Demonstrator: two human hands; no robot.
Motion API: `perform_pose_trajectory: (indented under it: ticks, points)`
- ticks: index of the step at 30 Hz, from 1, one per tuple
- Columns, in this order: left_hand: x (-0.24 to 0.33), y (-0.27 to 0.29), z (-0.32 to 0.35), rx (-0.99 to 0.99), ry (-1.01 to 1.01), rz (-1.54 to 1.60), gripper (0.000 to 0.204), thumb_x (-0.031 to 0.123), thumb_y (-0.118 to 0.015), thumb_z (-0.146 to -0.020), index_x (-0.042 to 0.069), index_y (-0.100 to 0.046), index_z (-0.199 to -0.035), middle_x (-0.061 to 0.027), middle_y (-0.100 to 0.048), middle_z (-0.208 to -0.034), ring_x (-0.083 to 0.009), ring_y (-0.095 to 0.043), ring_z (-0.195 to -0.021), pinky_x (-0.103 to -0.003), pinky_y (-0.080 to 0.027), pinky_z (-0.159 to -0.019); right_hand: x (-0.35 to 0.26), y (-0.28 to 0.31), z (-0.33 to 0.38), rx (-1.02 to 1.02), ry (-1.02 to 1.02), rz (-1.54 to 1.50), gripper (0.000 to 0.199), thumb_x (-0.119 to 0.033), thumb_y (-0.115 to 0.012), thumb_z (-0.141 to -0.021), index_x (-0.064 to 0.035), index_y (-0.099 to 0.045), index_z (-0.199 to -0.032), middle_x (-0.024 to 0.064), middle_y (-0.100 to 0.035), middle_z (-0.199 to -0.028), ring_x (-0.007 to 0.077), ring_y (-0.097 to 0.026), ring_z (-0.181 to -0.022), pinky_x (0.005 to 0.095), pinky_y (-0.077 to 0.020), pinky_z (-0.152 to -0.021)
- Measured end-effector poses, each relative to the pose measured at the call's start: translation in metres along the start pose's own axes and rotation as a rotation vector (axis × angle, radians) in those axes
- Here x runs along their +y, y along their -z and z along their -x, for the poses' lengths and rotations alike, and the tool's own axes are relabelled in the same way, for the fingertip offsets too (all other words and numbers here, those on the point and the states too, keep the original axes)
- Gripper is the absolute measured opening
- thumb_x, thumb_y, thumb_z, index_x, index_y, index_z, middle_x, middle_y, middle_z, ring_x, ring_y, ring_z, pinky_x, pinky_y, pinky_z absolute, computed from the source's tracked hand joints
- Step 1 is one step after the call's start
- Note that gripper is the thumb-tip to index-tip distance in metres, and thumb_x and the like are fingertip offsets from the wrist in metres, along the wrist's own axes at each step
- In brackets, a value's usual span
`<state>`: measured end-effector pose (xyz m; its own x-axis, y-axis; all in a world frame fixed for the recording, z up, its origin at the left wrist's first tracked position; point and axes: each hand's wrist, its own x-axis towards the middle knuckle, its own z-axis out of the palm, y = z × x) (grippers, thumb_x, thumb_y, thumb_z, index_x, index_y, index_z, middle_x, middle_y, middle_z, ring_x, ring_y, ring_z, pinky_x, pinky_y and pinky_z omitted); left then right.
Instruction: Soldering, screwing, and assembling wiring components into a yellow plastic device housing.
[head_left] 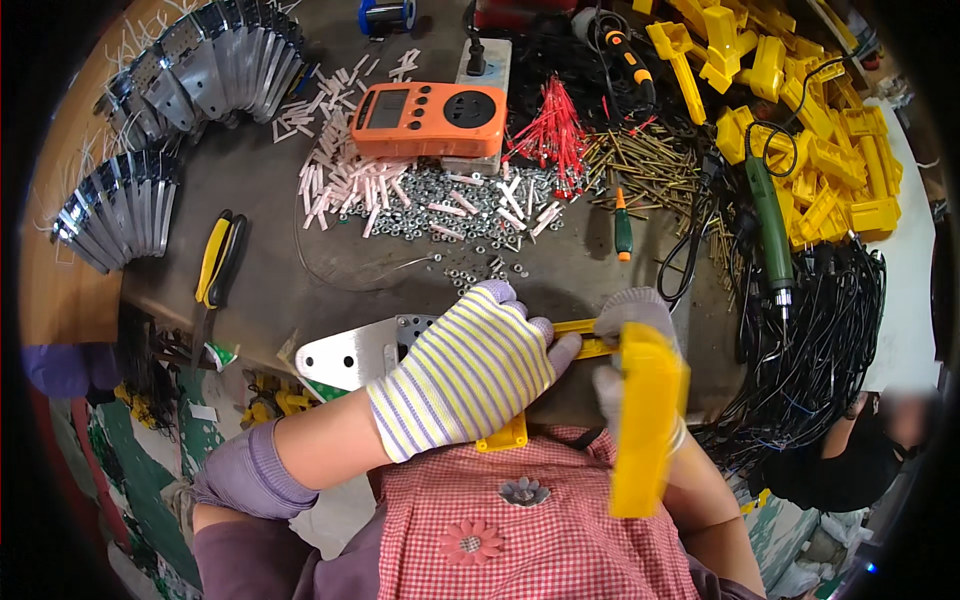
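Yellow plastic part [648, 420], held upright at the table's [560, 280] near edge, sits clasped in the gloved right hand [628, 345], blurred in the picture. The left hand [470, 372], in a striped glove, lies closed over a flat metal bracket [345, 358] and a slim yellow piece [580, 338] just beside it. Beyond lie loose nuts [440, 205], white plastic sleeves [345, 180], an orange meter [430, 120], brass screws [645, 165] and a heap of yellow parts [810, 120].
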<state>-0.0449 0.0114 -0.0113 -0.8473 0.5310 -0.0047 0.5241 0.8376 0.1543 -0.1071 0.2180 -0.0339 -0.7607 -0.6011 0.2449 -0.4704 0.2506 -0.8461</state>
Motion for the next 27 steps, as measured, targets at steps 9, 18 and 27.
perform_pose_trajectory:
  ticks: [9, 18, 27]
  points:
    - [-0.016, 0.001, 0.080, 0.853, 0.211, 0.449, 0.045, 0.036, -0.070, -0.082, 0.003, -0.062, -0.112, -0.0134, -0.063, -0.099, -0.0337, -0.060, -0.094, -0.049, -0.048, -0.090, -0.007, -0.028, -0.024, -0.141, 0.322, 0.544, 0.056, -0.013, -0.061, -0.059, -0.0014, -0.059, -0.113, 0.0203, -0.058, -0.102, 0.0406, -0.056, -0.092, 0.0510, -0.0473, -0.083]
    - [0.006, -0.009, 0.065, 0.285, 0.272, 0.298, 0.113, 0.069, -0.080, -0.054, 0.005, -0.049, -0.141, -0.0210, -0.046, -0.136, -0.0402, -0.049, -0.120, -0.056, -0.038, -0.105, -0.022, -0.027, -0.026, -0.216, 0.357, 0.761, 0.043, -0.020, -0.068, -0.065, -0.0044, -0.062, -0.105, 0.0132, -0.058, -0.095, 0.0327, -0.058, -0.086, 0.0442, -0.0486, -0.075]
    - [0.002, -0.009, 0.066, 0.254, 0.185, 0.212, 0.107, 0.068, -0.078, -0.054, 0.009, -0.053, -0.140, -0.0194, -0.049, -0.135, -0.0374, -0.049, -0.123, -0.055, -0.035, -0.108, 0.000, 0.000, -0.080, -0.662, -0.129, 0.230, 0.049, -0.043, -0.048, -0.103, -0.0022, -0.071, -0.087, 0.0216, -0.069, -0.079, 0.0412, -0.067, -0.081, 0.0483, -0.0526, -0.075]
